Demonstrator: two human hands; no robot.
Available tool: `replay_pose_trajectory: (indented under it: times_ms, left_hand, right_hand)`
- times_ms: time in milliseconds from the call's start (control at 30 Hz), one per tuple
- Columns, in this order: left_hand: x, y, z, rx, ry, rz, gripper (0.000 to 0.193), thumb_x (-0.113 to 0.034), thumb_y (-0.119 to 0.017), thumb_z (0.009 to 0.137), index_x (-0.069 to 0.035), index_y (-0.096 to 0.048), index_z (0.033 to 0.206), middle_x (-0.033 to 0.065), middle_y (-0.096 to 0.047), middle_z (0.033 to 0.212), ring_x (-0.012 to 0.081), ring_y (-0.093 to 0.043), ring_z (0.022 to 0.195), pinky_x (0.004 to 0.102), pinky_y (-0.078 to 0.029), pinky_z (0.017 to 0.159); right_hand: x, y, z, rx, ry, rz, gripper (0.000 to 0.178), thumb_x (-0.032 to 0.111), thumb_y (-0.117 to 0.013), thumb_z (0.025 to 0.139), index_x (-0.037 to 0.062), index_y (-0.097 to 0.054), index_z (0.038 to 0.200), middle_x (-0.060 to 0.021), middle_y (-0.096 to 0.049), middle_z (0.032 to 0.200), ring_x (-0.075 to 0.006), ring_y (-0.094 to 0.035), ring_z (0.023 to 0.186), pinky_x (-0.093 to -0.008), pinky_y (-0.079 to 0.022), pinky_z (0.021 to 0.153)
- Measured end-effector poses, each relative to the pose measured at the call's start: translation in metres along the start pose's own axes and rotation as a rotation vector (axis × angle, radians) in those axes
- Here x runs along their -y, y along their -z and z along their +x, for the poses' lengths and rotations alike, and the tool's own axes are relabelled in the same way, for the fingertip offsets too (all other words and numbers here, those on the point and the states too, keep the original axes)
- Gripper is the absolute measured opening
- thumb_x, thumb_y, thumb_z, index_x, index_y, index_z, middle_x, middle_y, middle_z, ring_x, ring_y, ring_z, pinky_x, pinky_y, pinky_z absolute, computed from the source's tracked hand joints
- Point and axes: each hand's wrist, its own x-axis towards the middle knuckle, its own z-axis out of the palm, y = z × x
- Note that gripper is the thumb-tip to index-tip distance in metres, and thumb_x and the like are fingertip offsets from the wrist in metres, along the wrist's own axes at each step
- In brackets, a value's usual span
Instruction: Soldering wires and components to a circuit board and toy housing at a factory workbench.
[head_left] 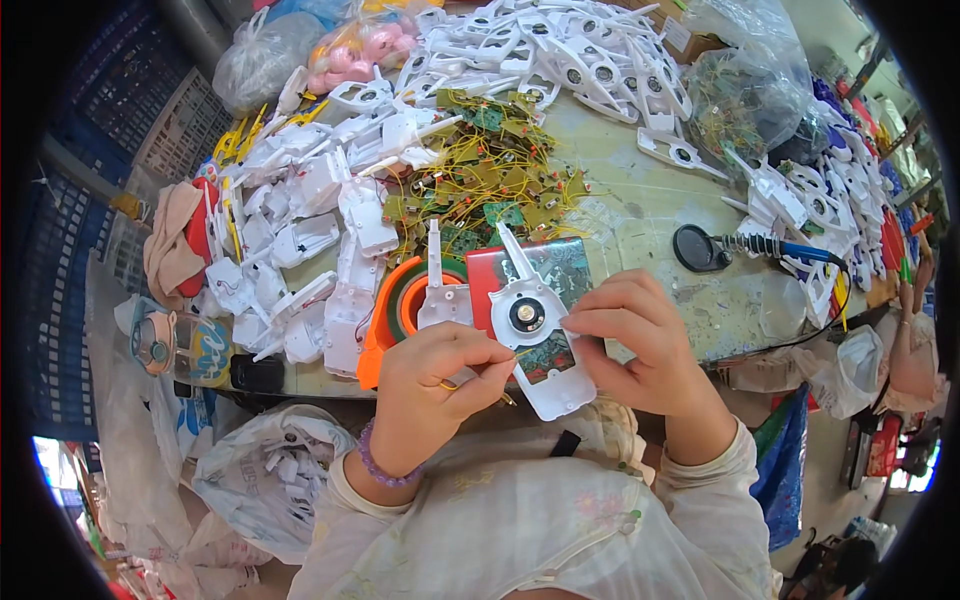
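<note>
The left hand point(425, 390), a band of purple beads at its wrist, is at the near left of the white shell point(562, 393); its thumb and forefinger are pinched together on a thin yellow wire point(523, 351), the other fingers curled in. The right hand point(640, 345) is at the shell's right edge, its fingers half curled, with a gap between forefinger and thumb; their tips meet the edge, but I cannot tell how firmly they grip. The shell lies tilted between the hands, a round black speaker point(527, 314) in its middle. A plastic bag point(270, 475) of white pieces is at the shell's near left. Just beyond and partly under the shell is a red and dark booklet point(484, 280). A second white part point(446, 304) stands just left of the shell, and left of that is an orange ring point(372, 335). Farther out, a soldering iron point(790, 248) is to the shell's right, a heap of wired circuit boards point(500, 170) is beyond it, and more white shells point(590, 60) are piled farthest away.
</note>
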Motion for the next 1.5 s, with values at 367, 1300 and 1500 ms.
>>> replay_pose_trajectory:
  times_ms: [367, 1300, 1500]
  left_hand:
    - [-0.006, -0.010, 0.001, -0.007, -0.051, 0.044, 0.011, 0.000, -0.070, 0.070, -0.001, -0.065, 0.080, 0.0073, -0.062, 0.073, 0.0171, -0.059, 0.065, 0.0257, -0.045, 0.057]
    - [0.004, -0.019, 0.019, -0.091, -0.164, 0.288, 0.011, -0.005, -0.067, 0.065, -0.003, -0.058, 0.069, 0.0102, -0.063, 0.095, 0.0287, -0.058, 0.091, 0.0377, -0.044, 0.080]
    - [0.003, -0.016, 0.018, -0.032, -0.206, 0.419, 0.010, -0.004, -0.066, 0.064, -0.002, -0.057, 0.068, 0.0107, -0.064, 0.090, 0.0292, -0.059, 0.095, 0.0394, -0.044, 0.082]
  right_hand:
    - [0.006, -0.011, 0.000, -0.019, 0.048, 0.104, 0.023, 0.006, -0.075, 0.064, 0.0082, -0.066, 0.084, -0.0036, -0.059, 0.086, -0.0233, -0.054, 0.080, -0.0338, -0.044, 0.069]
    - [0.002, 0.157, -0.110, -0.736, 0.007, -1.761, 0.047, 0.001, -0.065, 0.081, 0.0048, -0.047, 0.125, -0.0097, -0.058, 0.093, -0.0236, -0.059, 0.073, -0.0334, -0.049, 0.063]
    - [0.029, 0.049, -0.057, -0.708, 0.071, 0.047, 0.027, 0.032, -0.050, 0.092, 0.0057, -0.044, 0.087, -0.0018, -0.042, 0.053, -0.0143, -0.041, 0.045, -0.0275, -0.033, 0.041]
